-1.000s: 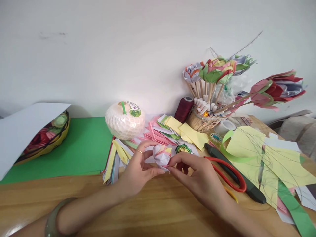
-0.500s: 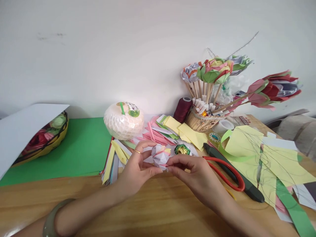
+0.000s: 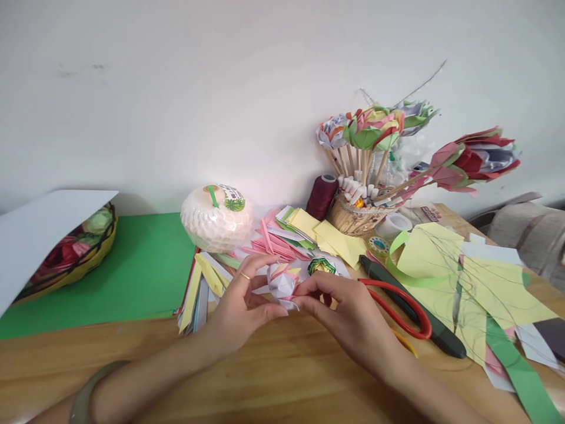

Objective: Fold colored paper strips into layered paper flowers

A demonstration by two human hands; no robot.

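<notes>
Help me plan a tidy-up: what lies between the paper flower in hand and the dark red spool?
Loose papers: in the head view, pink papers lie nearer the paper flower, yellow papers nearer the dark red spool.

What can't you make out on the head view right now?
Head view:
Paper flower, far side: turned from the camera.
Red handle, left end: behind the right hand.
Yellow basket, contents: partly covered by the white sheet.
White sheet: cut off by the left edge.
Label on the white ball: print too small.
</notes>
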